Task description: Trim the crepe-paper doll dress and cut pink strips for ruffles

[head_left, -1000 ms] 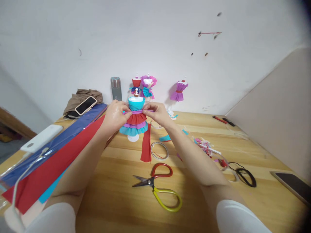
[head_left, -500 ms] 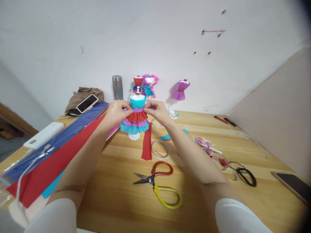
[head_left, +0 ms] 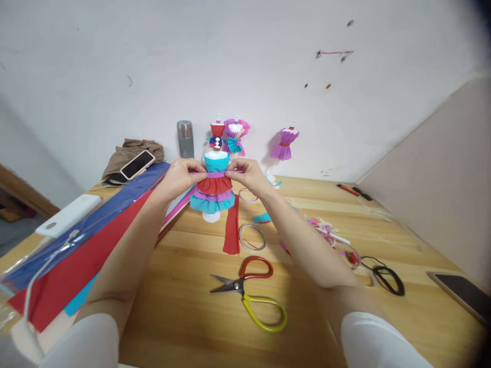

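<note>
A miniature dress form (head_left: 217, 162) stands upright on a white round base, wearing a turquoise top and a tiered skirt of red, purple and turquoise ruffles. Across its waist runs a narrow purple strip (head_left: 217, 175). My left hand (head_left: 183, 176) pinches the strip at the left of the waist, fingers closed. On the other side, my right hand (head_left: 246, 175) pinches it the same way. Scissors (head_left: 238, 284) with one red and one yellow handle lie slightly open on the table in front. A red strip (head_left: 231, 230) lies beside the form, next to a roll of tape (head_left: 253, 236).
Three more dressed forms, one a purple dress (head_left: 285, 143), stand by the wall near a grey flask (head_left: 185, 139). Red paper (head_left: 76, 260), a power bank (head_left: 69, 214) and a phone (head_left: 138, 164) lie left. Scraps (head_left: 326, 230) and a black cord (head_left: 389, 280) lie right.
My left hand has shifted slightly left, away from the waist, and more of the purple strip shows between my hands. My right hand stays nearly in place.
</note>
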A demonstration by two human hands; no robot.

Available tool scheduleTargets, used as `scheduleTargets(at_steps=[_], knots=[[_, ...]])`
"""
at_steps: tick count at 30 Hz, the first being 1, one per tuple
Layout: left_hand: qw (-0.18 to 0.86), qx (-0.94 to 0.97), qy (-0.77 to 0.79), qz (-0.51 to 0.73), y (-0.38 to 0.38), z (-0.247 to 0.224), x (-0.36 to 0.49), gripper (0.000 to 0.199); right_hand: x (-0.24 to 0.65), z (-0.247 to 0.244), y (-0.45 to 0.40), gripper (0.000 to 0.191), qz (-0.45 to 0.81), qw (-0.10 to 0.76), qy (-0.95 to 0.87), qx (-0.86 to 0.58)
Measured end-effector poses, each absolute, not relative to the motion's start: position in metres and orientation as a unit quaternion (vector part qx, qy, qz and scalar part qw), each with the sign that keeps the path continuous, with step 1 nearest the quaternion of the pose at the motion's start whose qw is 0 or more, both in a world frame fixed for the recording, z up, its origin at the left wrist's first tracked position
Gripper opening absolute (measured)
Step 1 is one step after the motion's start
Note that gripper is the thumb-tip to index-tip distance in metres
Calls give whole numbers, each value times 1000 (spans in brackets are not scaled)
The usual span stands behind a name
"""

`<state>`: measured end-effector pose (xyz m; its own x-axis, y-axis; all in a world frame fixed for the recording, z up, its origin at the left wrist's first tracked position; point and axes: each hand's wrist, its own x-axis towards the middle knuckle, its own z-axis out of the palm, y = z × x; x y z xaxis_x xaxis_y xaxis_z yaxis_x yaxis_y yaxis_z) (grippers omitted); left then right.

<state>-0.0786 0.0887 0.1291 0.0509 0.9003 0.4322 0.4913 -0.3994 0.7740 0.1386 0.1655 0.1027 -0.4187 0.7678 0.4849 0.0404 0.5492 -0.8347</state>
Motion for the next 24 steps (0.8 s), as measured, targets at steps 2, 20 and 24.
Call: scheduleTargets(at_steps=[2,20,24], knots=[[215,690,509,468,89,129,-80,13,139,102,167,24,388,465,-749,-270],[187,669,528,489,95,125,-76,17,135,101,175,21,373,474,-750,-271],[211,660,518,501,99,121,-77,17,134,98,177,25,394,476,-739,-270]])
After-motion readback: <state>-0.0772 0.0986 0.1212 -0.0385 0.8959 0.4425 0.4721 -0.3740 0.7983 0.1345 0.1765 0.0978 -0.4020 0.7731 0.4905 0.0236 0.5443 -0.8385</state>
